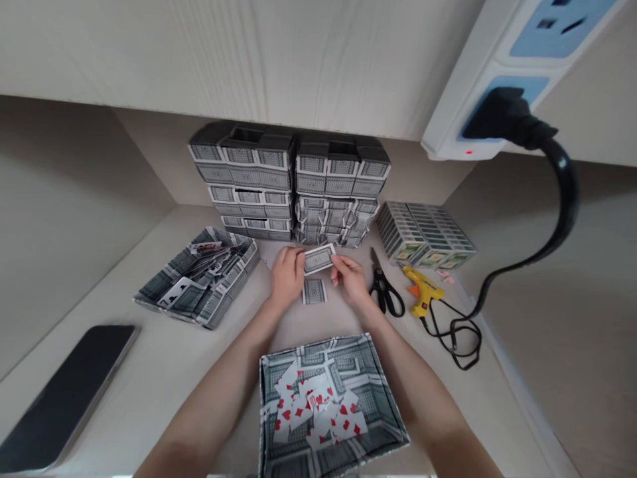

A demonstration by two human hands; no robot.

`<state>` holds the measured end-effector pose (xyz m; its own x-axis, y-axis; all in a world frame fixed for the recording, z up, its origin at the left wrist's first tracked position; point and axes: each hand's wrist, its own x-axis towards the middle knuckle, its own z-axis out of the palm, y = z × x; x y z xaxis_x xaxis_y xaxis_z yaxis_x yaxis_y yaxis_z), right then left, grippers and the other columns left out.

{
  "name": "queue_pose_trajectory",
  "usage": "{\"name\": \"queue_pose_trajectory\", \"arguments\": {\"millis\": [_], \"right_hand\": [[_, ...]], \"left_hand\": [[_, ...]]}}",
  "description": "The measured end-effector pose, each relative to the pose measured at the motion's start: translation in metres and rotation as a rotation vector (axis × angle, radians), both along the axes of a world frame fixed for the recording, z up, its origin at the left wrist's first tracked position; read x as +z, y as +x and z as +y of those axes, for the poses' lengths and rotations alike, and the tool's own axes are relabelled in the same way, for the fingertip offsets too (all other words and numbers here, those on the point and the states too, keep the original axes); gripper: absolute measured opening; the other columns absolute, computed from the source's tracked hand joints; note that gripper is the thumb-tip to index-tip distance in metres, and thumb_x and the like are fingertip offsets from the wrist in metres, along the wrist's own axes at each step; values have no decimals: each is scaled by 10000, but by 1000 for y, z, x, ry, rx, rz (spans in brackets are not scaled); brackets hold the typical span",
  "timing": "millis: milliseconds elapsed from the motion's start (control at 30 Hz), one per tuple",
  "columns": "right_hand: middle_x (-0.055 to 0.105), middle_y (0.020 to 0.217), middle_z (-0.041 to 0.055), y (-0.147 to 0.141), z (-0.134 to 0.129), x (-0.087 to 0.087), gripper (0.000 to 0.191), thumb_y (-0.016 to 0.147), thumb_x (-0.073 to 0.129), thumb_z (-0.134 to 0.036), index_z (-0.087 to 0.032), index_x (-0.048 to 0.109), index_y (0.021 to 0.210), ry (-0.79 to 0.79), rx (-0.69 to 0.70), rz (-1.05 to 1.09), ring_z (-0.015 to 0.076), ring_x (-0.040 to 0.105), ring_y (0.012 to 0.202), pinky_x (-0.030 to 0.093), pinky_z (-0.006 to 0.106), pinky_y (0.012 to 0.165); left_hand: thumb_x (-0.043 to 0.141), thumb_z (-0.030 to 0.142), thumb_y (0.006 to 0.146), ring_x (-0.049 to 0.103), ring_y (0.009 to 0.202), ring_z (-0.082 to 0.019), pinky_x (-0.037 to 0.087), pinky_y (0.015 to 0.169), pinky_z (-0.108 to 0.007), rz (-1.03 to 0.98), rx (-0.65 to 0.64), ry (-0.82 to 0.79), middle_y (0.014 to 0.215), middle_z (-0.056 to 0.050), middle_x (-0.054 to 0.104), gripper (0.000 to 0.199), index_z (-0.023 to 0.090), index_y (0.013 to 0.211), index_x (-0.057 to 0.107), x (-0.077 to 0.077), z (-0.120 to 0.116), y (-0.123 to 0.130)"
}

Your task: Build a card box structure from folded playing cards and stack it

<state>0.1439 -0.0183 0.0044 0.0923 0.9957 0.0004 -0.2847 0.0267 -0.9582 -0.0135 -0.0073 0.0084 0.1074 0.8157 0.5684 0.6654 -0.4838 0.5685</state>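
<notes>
My left hand [288,273] pinches the left end of a playing card [319,259] that shows its patterned back. The fingers of my right hand [348,273] close on the right end of the same card. Just below it, another card piece [314,292] lies back up on the table. Nearer to me, between my forearms, stands a box made of cards [348,354] with red-suited card pieces [318,405] inside. To the left, a tray made of cards [219,310] holds a loose heap of cards [199,269].
Stacked card-built boxes [259,176] stand at the back, with more card stacks [428,232] to their right. Black scissors [384,292] and a yellow glue gun [424,291] lie right. A black phone [67,395] lies left. A power strip [497,73] with a cable [567,199] hangs upper right.
</notes>
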Motion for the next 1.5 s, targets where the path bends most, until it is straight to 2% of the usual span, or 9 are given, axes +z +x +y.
{"name": "queue_pose_trajectory", "arguments": {"millis": [133, 300, 533, 700, 833, 1033, 1300, 1400, 1500], "right_hand": [[569, 556, -2, 2, 4, -2, 329, 710, 562, -494, -182, 534, 608, -16, -84, 129, 101, 469, 420, 371, 235, 398], [508, 532, -42, 2, 3, -5, 256, 645, 655, -408, -186, 528, 635, 3, -103, 101, 95, 459, 446, 349, 208, 397], [621, 763, -9, 3, -2, -9, 360, 571, 712, -300, -176, 567, 877, 11, -150, 102, 113, 562, 619, 444, 208, 519], [609, 694, -13, 3, -7, -2, 288, 615, 677, -334, -179, 503, 785, -130, -128, 165, 106, 548, 482, 440, 210, 385], [606, 674, -19, 5, -21, 0, 264, 679, 624, -314, -200, 432, 820, -235, -74, 131, 113, 565, 417, 434, 206, 327], [593, 630, -30, 2, -49, -3, 287, 724, 590, -393, -201, 444, 878, -233, 195, 49, 120, 582, 421, 438, 195, 323], [598, 665, -8, 5, -56, -2, 308, 699, 627, -420, -180, 497, 841, -171, 307, 117, 113, 588, 488, 483, 210, 397], [587, 669, -5, 2, -54, -5, 341, 717, 595, -451, -181, 512, 907, -141, 360, 95, 114, 584, 489, 475, 210, 388], [577, 659, -9, -2, -54, -7, 368, 735, 560, -478, -186, 513, 954, -107, 416, 102, 118, 579, 507, 486, 226, 414]], "left_hand": [[354, 269, 856, 513, 1039, -210, 382, 925, -358, 71, 59, -74, 1072, -117, 590, 314, 131, 1048, 561, -10, 10, -5], [532, 263, 741, 408, 1193, -239, 303, 1021, -363, 337, -19, -105, 1239, -132, 508, 428, 102, 1137, 529, -16, 7, -3], [343, 290, 880, 454, 1160, -190, 370, 947, -301, 456, -63, -174, 1165, -111, 567, 325, 136, 1049, 575, -8, -2, 1], [329, 284, 886, 604, 881, -208, 435, 740, -291, 370, 61, -183, 917, -143, 641, 316, 111, 914, 592, 9, -3, 0], [319, 294, 884, 608, 676, -193, 404, 598, -271, 131, 210, -211, 718, -98, 631, 307, 125, 852, 573, 26, -12, -2], [423, 332, 826, 507, 446, -125, 370, 452, -226, -188, -56, -479, 554, 22, 538, 195, 162, 861, 511, 19, -35, 0], [543, 274, 772, 549, 748, -122, 457, 637, -234, -223, -90, -57, 802, -23, 555, 109, 171, 791, 570, 15, -49, -5], [526, 234, 789, 550, 827, -132, 465, 730, -260, -76, -145, 96, 877, -44, 566, 125, 190, 860, 619, 12, -54, -7], [488, 221, 810, 545, 918, -157, 468, 782, -288, 94, -240, 99, 968, -66, 572, 212, 207, 980, 615, 6, -58, -4]]}}
